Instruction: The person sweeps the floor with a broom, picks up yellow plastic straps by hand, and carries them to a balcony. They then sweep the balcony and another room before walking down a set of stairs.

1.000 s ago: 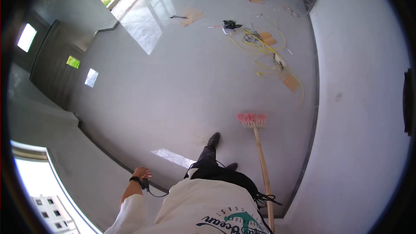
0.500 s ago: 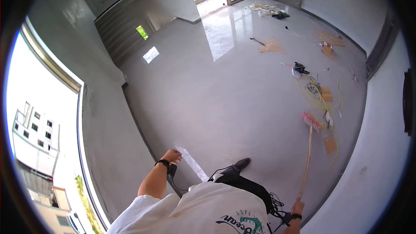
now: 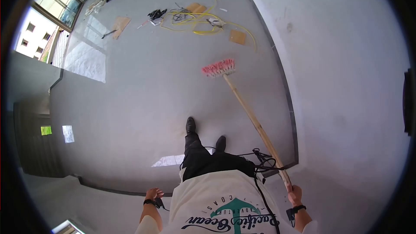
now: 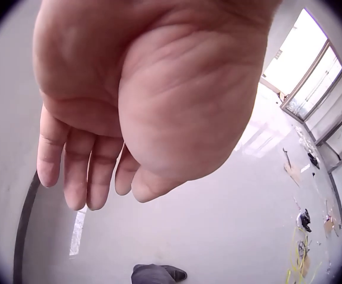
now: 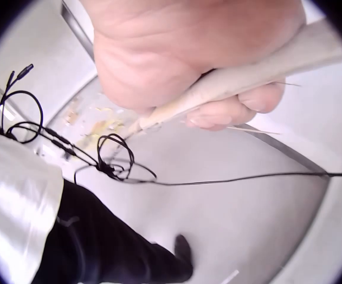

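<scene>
My right hand (image 3: 295, 195) grips the wooden handle of a broom (image 3: 253, 119) near its upper end. In the right wrist view the fingers (image 5: 224, 112) curl round the pale handle (image 5: 242, 77). The broom's red and white bristle head (image 3: 219, 67) is out ahead on the grey floor, short of the scattered litter. My left hand (image 3: 154, 193) hangs beside the body with nothing in it. Its palm (image 4: 183, 100) and loosely extended fingers show in the left wrist view.
A tangle of yellow cable (image 3: 203, 30), a black plastic bag (image 3: 157, 14) and cardboard pieces (image 3: 237, 37) lie ahead. A white wall (image 3: 338, 104) runs along the right. Black cords (image 5: 115, 160) hang at the waist. A glazed door (image 3: 56, 0) stands at the far left.
The view has swung right since half a second ago. The right hand, out of sight in the earliest frame, now shows gripping the broom. The broom head has shifted away from the cable.
</scene>
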A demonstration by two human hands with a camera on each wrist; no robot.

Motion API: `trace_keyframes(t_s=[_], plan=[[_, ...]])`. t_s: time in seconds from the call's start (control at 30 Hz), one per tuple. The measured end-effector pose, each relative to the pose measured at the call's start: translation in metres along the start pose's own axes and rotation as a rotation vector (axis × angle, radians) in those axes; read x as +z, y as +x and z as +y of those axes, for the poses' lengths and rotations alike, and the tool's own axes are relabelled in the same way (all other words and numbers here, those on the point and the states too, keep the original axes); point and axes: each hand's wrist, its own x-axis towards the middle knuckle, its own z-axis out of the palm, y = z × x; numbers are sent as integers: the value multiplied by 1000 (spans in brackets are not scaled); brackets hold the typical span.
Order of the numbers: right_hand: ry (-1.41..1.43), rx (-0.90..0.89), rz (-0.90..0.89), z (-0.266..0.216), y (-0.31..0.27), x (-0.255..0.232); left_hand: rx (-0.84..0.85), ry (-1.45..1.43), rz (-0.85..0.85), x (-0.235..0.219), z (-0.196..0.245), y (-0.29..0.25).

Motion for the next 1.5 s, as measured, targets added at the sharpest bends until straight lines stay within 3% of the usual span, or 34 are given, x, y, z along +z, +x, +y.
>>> trace_keyframes(t_s=[0.1,0.17,0.2,0.27,0.4,0.47,0.53,0.57,0.63,0.67,0.77,0.87,0.93,1.0,1.03,1.17,1.2,1.23,1.27,1.33,1.43,1.5], plan=[[-40,171,-85,72,-108,-9,-45,-31,24,0,29,-4],[-57,250,-185,97,-149,-6,-4,-114,-49,-25,55,28],[-53,302,-245,105,-156,-2,35,-214,-119,-28,64,37],[-62,328,-261,111,-143,16,191,-124,95,1,115,-8],[-136,416,-355,113,-90,73,451,-17,147,29,172,-78],[-47,354,-332,73,-11,84,495,19,183,41,186,-100],[39,278,-234,5,89,78,545,188,261,49,195,-115],[80,97,-87,-30,141,76,572,268,271,53,203,-120],[249,100,-126,-125,239,35,565,387,253,67,222,-133],[265,72,-9,-173,267,5,562,504,227,75,234,-140],[354,11,-43,-220,304,-23,566,502,195,91,268,-149],[254,14,13,-177,275,-39,535,386,112,112,309,-110],[220,68,36,-106,236,-25,490,247,80,126,315,-95],[223,140,-38,-65,160,-63,359,280,58,137,321,-77],[139,126,13,-10,127,-46,320,326,66,145,326,-72],[22,393,-72,78,-31,-79,198,336,55,163,349,-39],[23,499,-128,79,-58,-93,195,318,60,171,359,-37],[67,467,-76,93,-87,-94,195,300,65,179,368,-39],[-30,517,-170,107,-100,-94,193,302,68,185,379,-45],[-132,377,-198,127,-98,-87,277,293,62,199,404,-65],[-205,543,-276,113,-54,-101,375,328,101,204,431,-87],[-141,523,-265,108,12,-87,456,369,118,205,453,-103]])
